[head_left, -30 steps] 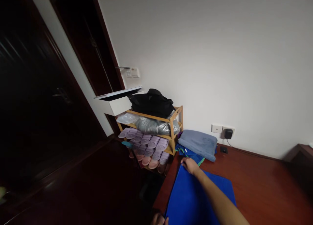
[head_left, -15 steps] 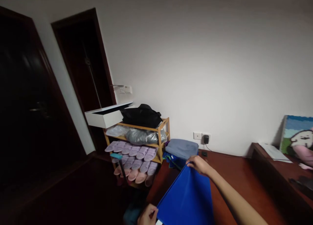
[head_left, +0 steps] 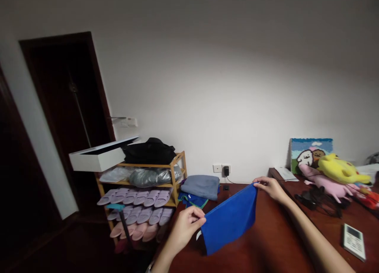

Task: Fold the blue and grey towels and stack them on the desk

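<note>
Blue rectangular cloth (head_left: 231, 221) is hanging over the red-brown wooden table (head_left: 271, 235), seemingly light, soft; left hand (head_left: 187, 226) and right hand (head_left: 271, 189) are pinching its upper corners, sensible holds.

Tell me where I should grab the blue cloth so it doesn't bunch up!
Probably by its two upper corners, one pinched from each side, as the left hand and right hand do. The blue cloth looks limp: its top edge runs nearly straight between them while the rest hangs down.

free tabletop (head_left: 274, 233) beside blue cloth (head_left: 229, 221)
</note>
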Action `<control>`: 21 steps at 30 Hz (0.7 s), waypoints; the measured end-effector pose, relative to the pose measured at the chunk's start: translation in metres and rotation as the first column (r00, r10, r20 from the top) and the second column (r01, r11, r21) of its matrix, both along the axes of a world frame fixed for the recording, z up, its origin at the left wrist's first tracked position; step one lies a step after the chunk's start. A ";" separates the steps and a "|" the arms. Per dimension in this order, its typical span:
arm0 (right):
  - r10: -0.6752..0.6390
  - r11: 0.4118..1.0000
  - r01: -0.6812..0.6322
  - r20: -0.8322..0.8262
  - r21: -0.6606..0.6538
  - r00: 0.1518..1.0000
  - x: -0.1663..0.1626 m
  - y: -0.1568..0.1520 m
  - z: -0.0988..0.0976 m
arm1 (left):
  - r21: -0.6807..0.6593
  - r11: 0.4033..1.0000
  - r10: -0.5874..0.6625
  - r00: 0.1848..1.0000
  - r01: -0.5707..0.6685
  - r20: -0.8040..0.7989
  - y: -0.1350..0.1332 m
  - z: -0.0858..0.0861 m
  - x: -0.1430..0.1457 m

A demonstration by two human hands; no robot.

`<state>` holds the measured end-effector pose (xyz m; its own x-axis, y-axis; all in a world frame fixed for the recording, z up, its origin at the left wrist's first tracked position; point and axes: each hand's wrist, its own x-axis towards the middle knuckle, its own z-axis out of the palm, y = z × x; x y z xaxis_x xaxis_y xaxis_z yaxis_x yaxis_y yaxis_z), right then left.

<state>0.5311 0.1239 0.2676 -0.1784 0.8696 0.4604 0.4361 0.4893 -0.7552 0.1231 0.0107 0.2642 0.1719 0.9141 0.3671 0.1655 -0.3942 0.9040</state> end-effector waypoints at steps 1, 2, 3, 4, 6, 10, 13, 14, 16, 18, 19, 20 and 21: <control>-0.022 0.999 0.021 -0.021 -0.024 1.000 0.012 -0.004 0.000 | -0.014 0.999 -0.033 0.999 0.034 0.020 0.000 0.004 0.012; -0.044 0.998 0.042 -0.042 -0.050 0.998 0.024 -0.008 0.000 | -0.028 0.998 -0.059 0.998 0.060 0.038 0.001 0.006 0.024; -0.067 0.995 0.062 -0.065 -0.074 0.996 0.034 -0.012 -0.001 | -0.040 0.996 -0.079 0.995 0.081 0.054 0.002 0.008 0.036; -0.091 0.992 0.082 -0.091 -0.092 0.992 0.044 -0.016 -0.002 | -0.054 0.993 -0.098 0.993 0.102 0.067 0.002 0.009 0.047; -0.148 0.986 0.135 -0.139 -0.099 0.979 0.062 -0.024 -0.003 | -0.087 0.985 -0.141 0.986 0.149 0.090 0.003 0.009 0.070; -0.292 0.956 0.289 -0.152 -0.046 0.944 0.092 -0.041 -0.005 | -0.160 0.953 -0.232 0.960 0.256 0.156 -0.003 0.003 0.115; -0.411 0.909 0.417 -0.147 0.008 0.900 0.115 -0.052 -0.009 | -0.216 0.903 -0.331 0.921 0.372 0.204 -0.015 -0.004 0.153; -0.456 0.885 0.464 -0.150 0.025 0.877 0.123 -0.054 -0.011 | -0.231 0.882 -0.368 0.907 0.410 0.202 -0.020 -0.007 0.167; -0.543 0.828 0.556 -0.151 0.068 0.826 0.140 -0.058 -0.016 | -0.236 0.858 -0.428 0.889 0.456 0.162 -0.031 -0.012 0.194; -0.609 0.772 0.624 -0.139 0.119 0.781 0.153 -0.058 -0.021 | -0.214 0.859 -0.455 0.885 0.466 0.098 -0.040 -0.018 0.220; -0.631 0.752 0.644 -0.130 0.144 0.765 0.158 -0.056 -0.023 | -0.202 0.862 -0.460 0.885 0.465 0.072 -0.043 -0.021 0.231; -0.650 0.733 0.661 -0.122 0.162 0.750 0.161 -0.053 -0.025 | -0.195 0.867 -0.458 0.887 0.459 0.053 -0.045 -0.025 0.240; -0.666 0.717 0.675 -0.112 0.173 0.737 0.161 -0.048 -0.027 | -0.195 0.872 -0.449 0.893 0.448 0.043 -0.045 -0.029 0.247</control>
